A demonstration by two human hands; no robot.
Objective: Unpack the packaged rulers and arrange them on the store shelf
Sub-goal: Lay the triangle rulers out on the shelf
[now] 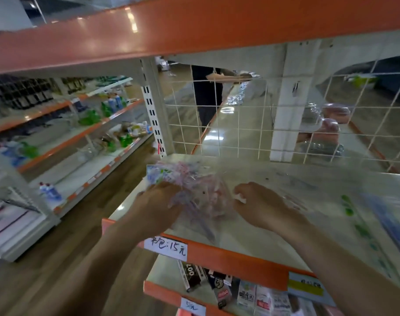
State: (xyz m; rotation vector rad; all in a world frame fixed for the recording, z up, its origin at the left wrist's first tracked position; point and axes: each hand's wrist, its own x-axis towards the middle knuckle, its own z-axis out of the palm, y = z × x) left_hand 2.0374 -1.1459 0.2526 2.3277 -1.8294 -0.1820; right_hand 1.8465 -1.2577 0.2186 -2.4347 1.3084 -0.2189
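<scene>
A: Arms first. How do they lie?

B: Both forearms reach forward from below and angle inward over the shelf [262, 238] edge. Left hand [159, 199] is back-up with the knuckles toward me. Right hand [258, 204] is also back-up, wrist slightly bent.

A: Left hand, how far open?

B: Closed. Its fingers curl round the near end of the rulers [190, 181], a pastel bundle in pink, blue and white, and the thumb is hidden under it.

A: Right hand?

B: Fingers tucked in tight, gripping the clear wrap [217, 176] on the bundle's right side. A small white bit shows at the fingertips. Motion blur; I cannot tell what it is.

A: Where are the rulers?

B: Inside the wrap, between the two hands, at the left front of the shelf. Far end fans up and left. Whether the bundle touches the shelf I cannot tell.

A: Surroundings?

B:
- A handwritten label [165, 247] on the orange shelf edge, just below the left wrist.
- Flat packs [381, 215] with green and blue print lie on the shelf, to the right.
- A white wire grid [240, 124] backs the shelf.
- A person [207, 92] in dark clothes stands beyond it.
</scene>
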